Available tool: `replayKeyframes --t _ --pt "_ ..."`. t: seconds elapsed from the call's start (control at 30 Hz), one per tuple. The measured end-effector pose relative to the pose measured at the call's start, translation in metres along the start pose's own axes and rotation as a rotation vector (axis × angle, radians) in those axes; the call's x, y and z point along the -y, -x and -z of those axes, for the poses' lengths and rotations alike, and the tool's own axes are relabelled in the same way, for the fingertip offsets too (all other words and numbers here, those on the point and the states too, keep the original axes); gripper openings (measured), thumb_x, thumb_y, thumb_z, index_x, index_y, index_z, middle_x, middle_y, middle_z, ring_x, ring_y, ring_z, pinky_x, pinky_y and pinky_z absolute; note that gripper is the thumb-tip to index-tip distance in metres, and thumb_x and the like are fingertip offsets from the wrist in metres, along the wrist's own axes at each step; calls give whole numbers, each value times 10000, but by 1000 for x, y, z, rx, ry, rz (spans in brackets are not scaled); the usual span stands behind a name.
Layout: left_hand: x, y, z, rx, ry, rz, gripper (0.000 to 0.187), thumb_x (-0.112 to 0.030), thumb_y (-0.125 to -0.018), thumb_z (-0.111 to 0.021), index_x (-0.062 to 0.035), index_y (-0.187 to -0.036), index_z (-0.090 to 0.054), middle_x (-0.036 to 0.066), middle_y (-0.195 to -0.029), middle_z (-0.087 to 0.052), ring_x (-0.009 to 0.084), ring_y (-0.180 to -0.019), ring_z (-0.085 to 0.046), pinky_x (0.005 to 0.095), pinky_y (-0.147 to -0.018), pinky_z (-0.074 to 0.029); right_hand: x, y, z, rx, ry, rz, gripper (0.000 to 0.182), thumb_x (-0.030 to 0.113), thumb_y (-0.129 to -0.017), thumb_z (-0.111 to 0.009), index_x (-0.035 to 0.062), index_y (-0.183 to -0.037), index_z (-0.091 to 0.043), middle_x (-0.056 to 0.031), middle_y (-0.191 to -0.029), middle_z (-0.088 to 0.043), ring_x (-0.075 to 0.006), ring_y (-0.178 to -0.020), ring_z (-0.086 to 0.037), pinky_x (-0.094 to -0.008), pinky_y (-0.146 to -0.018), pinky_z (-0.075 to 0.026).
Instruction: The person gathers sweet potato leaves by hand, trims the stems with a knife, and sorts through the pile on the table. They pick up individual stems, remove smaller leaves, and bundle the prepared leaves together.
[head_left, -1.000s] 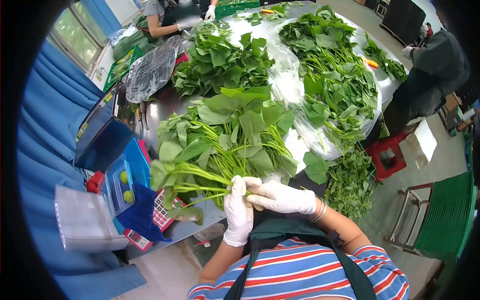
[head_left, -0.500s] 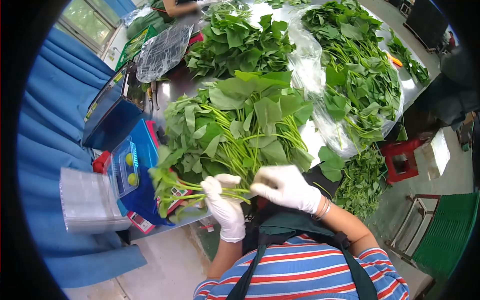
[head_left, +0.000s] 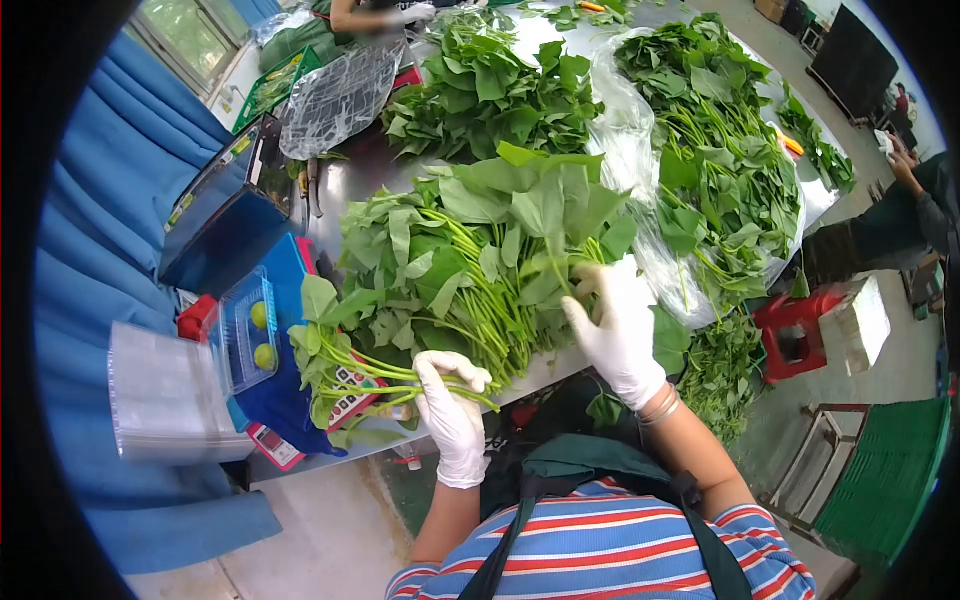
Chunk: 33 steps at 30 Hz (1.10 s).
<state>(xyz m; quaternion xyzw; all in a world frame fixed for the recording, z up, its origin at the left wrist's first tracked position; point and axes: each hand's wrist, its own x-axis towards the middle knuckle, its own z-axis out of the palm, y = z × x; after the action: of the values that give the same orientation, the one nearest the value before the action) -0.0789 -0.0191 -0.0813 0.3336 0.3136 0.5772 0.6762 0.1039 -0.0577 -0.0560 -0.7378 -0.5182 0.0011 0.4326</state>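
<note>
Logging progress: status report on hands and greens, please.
Left hand gripping small bunch. Right hand open, reaching into the leaf pile. Nothing blocking.

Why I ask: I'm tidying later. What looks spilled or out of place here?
Loose greens lie on the floor beside the red stool, off the table. The left hand grips a small bunch; the right hand reaches into the pile.

We stand at a long shiny metal counter [head_left: 345, 215] running away from us. To our left hangs a blue pleated curtain [head_left: 95, 230], and beyond it a bright window [head_left: 190, 35] lets in daylight. The floor is pale grey concrete [head_left: 330, 545]. To our right sit a small red plastic stool [head_left: 790, 335] and a green slatted plastic chair [head_left: 885, 480].
</note>
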Motion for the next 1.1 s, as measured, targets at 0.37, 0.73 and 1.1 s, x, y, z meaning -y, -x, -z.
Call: replayKeyframes --t 0.37,0.73,1.1 --pt "5 -1 -16 60 72 14 288 -252 -963 -422 -87 -728 -403 -20 -555 -330 71 -455 -309 232 -431 -270 3 -9 -55 39 20 296 77 148 -788 -620 102 -846 -598 -62 -704 -581 -237 -603 -583 -333 -518 -458" --pt "16 -28 -31 147 -53 -74 495 -325 -976 -331 100 -1211 -426 232 -1294 -446 312 -1177 -471 417 -1005 -372 16 -16 -48 310 96 63 243 259 -756 -651 83 -917 -608 -119 -623 -598 -278 -552 -588 -362 -510 -463" --pt "23 -25 -32 125 -28 -73 329 -276 -975 -351 -29 -789 -463 253 -1246 -474 356 -1203 -447 473 -1021 -339 16 -45 2 208 -345 -202 192 152 -771 -687 21 -911 -674 -83 -682 -651 -99 -545 -576 -228 -537 -458"
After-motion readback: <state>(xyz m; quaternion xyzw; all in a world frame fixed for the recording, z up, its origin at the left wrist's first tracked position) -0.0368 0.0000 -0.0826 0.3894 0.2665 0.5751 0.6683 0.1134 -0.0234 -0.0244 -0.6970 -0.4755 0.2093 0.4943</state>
